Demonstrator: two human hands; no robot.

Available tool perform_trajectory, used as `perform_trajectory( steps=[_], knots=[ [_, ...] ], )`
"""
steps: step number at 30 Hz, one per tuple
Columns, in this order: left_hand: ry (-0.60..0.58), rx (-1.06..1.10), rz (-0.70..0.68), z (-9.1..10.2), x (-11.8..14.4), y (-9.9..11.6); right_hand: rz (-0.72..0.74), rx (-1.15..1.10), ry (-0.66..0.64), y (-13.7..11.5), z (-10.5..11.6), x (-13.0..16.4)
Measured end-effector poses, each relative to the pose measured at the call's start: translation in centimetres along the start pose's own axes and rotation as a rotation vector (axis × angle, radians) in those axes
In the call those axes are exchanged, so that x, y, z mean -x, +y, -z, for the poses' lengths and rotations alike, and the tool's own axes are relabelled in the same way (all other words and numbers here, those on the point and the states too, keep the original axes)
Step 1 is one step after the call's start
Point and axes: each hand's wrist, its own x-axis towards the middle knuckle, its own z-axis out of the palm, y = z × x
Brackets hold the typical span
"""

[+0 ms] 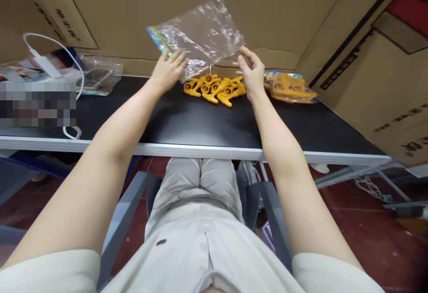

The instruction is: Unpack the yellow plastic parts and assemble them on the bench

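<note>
Both hands hold up a clear crinkled plastic bag (200, 34) over the far surface (187, 123): left hand (167, 72) fingers pinching its left edge, right hand (251, 72) fingers loosely curled beside its right edge. Below it lies a heap of small orange plastic pieces (216, 88), with a filled bag of orange pieces (290, 88) just right.

clear bag (203, 34) | orange toys (216, 88) | black table (187, 123) | white cable (50, 43)

Hands: two, a left hand (167, 72) and a right hand (251, 73)
Clear plastic bag held up (200, 34): one
Loose orange plastic pieces (216, 88): one pile, number not countable
Filled bag of orange pieces (290, 88): one
White cable (53, 43): one
</note>
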Motion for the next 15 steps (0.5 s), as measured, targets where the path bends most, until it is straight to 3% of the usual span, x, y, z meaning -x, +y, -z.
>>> perform_trajectory(
  steps=[3, 7, 10, 13, 15],
  knots=[
    [-0.118, -0.181, 0.203, 2.2, 3.3, -2.6, 0.015, 0.059, -0.085, 1.2, -0.4, 0.1],
    [-0.189, -0.273, 0.401, 3.9, 6.8, -5.5, 0.068, 0.163, -0.191, 3.1, -1.0, -0.4],
    [-0.227, -0.300, 0.533, 3.7, 8.0, -8.1, 0.069, 0.193, -0.239, 3.5, -1.4, -0.4],
    [-0.269, -0.253, 0.611, 2.6, 8.8, -11.5, -0.009, 0.140, -0.220, 2.4, -1.8, 0.5],
    [-0.194, -0.172, 0.584, 1.7, 9.3, -14.1, -0.079, 0.054, -0.149, 1.0, -2.0, 1.5]
  ],
)
